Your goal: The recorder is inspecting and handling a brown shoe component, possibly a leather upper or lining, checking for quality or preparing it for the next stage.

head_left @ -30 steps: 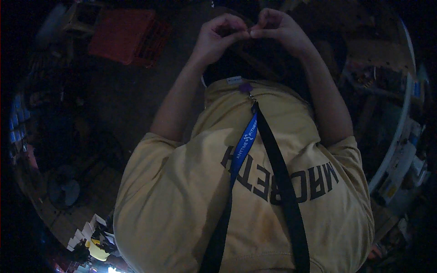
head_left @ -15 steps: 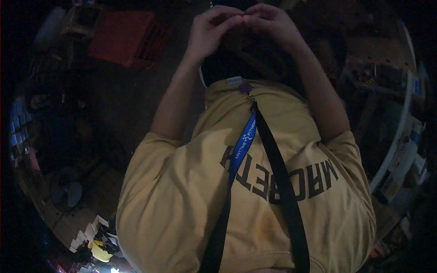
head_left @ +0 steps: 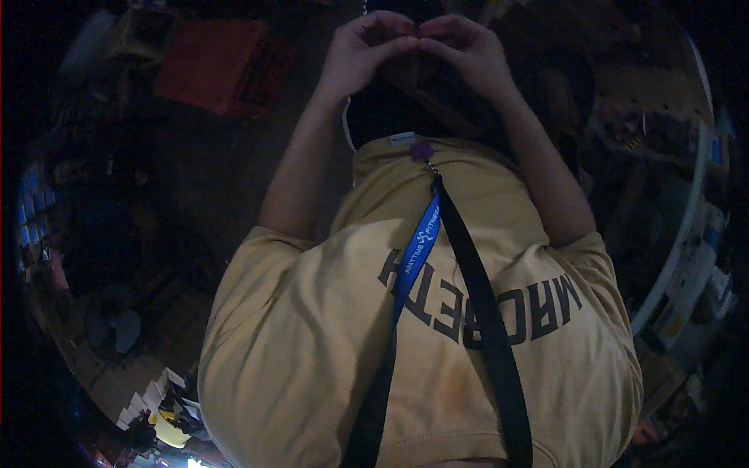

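At the top of the head view my left hand [head_left: 365, 53] and my right hand [head_left: 472, 53] come together, thumb tips almost touching. The fingers of each curl toward the thumb in a pinch. Anything between the fingertips is too small and dark to make out. A blue and black lanyard [head_left: 417, 248] hangs down my tan shirt [head_left: 328, 343], with a metal clip and a small purple piece [head_left: 421, 150] at its end, below the hands.
A red plastic crate [head_left: 209, 66] stands on the dark floor to the upper left. A fan [head_left: 113, 324] is at the lower left, near white boxes [head_left: 144, 402] and a yellow object [head_left: 172, 430]. Along the right runs a pale curved edge [head_left: 677, 234], with clutter beside it.
Both hands have shifted slightly, and the fingertips have parted a little, with the thumbs slightly lower. The arms have otherwise hardly moved.
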Motion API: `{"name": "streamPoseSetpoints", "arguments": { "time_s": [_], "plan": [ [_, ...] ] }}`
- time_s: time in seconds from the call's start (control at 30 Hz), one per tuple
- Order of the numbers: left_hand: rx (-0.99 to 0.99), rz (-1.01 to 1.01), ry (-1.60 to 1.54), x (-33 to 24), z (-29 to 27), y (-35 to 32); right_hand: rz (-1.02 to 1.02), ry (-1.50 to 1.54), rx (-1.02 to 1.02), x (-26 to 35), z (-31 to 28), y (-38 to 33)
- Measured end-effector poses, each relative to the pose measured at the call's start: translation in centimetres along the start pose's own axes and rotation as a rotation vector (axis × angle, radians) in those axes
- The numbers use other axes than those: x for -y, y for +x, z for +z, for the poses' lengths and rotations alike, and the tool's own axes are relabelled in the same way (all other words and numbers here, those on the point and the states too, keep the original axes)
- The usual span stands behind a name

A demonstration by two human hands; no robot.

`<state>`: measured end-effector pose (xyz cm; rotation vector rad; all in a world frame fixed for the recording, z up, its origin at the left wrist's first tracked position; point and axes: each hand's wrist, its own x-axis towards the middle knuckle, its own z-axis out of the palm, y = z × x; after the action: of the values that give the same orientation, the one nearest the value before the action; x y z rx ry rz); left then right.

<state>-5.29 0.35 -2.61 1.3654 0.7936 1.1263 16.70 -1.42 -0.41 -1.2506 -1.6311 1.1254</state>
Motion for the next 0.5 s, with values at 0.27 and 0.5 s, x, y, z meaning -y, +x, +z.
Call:
{"name": "streamPoseSetpoints", "arguments": {
  "time_s": [0.27,0.5],
  "plan": [
    [0.089,-0.025,0.035,-1.1,0.0,0.3,-0.006,0.037,0.049,-1.6,-0.5,-0.3],
    [0.362,-0.09,0.129,-2.5,-2.8,1.3,0.023,0.142,0.092,-1.1,0.2,0.3]
  ]
}}
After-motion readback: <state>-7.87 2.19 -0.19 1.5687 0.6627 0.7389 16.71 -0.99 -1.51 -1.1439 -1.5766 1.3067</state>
